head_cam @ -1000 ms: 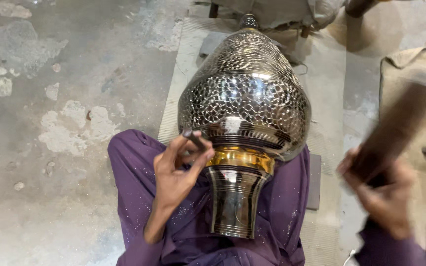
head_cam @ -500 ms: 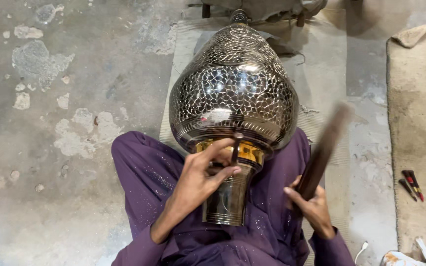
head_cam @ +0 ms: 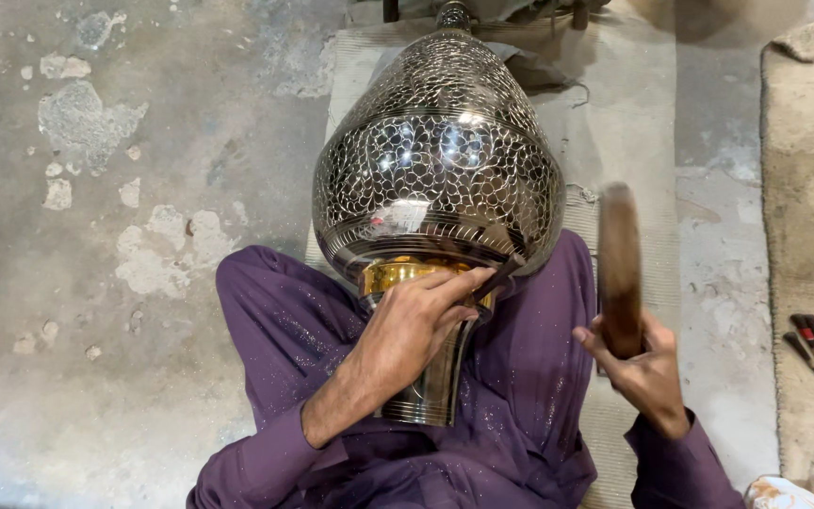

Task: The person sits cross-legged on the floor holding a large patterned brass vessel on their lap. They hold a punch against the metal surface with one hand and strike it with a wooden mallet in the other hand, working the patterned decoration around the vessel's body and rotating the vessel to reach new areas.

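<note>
Patchy grey concrete floor point(head_cam: 96, 188), woven striped mat point(head_cam: 633, 123) under the work, tan cloth point(head_cam: 807, 217) at right, small red-handled tools point(head_cam: 810, 341) lying on it, crumpled white bag point(head_cam: 789, 492) at bottom corner

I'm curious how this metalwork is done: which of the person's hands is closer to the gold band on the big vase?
The left hand rests right against the gold band, holding a thin tool there. The right hand is off to the side, gripping a wooden mallet.
</note>
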A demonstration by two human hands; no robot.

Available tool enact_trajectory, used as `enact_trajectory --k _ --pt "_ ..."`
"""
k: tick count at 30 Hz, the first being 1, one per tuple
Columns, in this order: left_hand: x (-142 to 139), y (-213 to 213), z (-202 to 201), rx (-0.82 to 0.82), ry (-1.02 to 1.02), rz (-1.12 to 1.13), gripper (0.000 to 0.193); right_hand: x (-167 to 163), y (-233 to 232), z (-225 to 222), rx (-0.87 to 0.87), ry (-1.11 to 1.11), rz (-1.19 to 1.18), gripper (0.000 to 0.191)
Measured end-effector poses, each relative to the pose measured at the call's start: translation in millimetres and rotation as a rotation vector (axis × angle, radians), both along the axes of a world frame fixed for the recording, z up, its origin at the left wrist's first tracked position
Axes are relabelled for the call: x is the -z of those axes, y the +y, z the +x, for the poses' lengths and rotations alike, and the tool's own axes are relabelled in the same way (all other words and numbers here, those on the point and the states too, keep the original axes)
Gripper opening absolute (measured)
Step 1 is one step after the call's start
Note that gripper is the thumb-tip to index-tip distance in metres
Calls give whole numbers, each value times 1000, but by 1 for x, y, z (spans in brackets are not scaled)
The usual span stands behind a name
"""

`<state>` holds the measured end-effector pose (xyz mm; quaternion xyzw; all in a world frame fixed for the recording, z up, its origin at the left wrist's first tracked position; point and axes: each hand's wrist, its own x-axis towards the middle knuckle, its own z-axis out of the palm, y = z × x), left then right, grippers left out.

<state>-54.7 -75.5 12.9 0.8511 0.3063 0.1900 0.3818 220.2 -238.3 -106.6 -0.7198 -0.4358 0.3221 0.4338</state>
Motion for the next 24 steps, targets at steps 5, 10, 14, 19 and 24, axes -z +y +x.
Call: enact_trajectory --k 5,10,14,19,24 --pt "-1 2 -1 9 13 -6 46 -10 12 8 -139 -43 59 22" --pt "6 4 1 46 47 -2 50 -16 22 7 -76 -36 7 34" --pt "11 2 1 74 -4 105 50 -19 29 7 -85 -236 -97 35" --pt "10 1 0 75 87 60 48 -27 35 4 -95 -299 -98 43" --pt "7 0 1 68 102 57 50 -28 38 5 -123 -371 -228 36"
